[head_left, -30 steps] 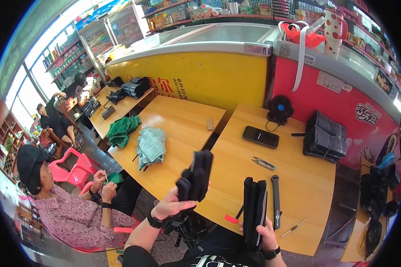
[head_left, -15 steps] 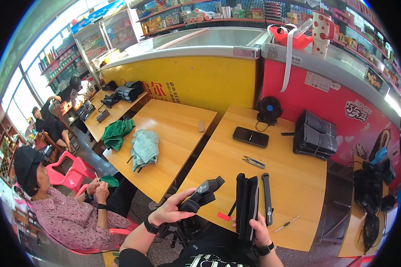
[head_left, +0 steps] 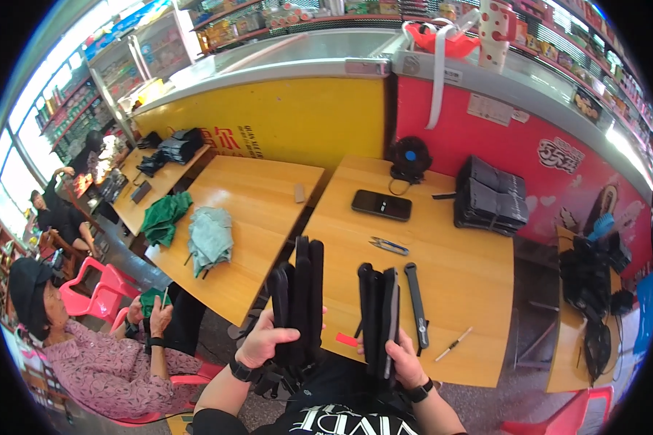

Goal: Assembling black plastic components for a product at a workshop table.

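My left hand (head_left: 266, 341) is closed around a bundle of black padded strips (head_left: 297, 301), held upright with their long edges toward me. A second bundle of flat black padded pieces (head_left: 379, 312) stands upright in my right hand (head_left: 406, 360), the fingers wrapped round its lower right side. A gap separates the two bundles above the near edge of the table. Between them a red tag (head_left: 347, 339) shows. Just right of the right bundle, a black strap with a rounded end (head_left: 416, 304) lies on the wood. A thin pointed tool (head_left: 453, 344) rests near my right hand.
Thread snips (head_left: 389, 246), a phone (head_left: 382, 205), a small fan (head_left: 411, 158) and a tied black stack (head_left: 490, 196) are on my table (head_left: 479, 290). Green cloth (head_left: 167, 219) and pale green cloth (head_left: 210, 235) lie on the left table. A seated person (head_left: 101, 362) handles green fabric at left.
The bundle in my left hand has turned from tilted rightward to upright. My right hand keeps its bundle upright. The view has shifted, so the tables appear farther left.
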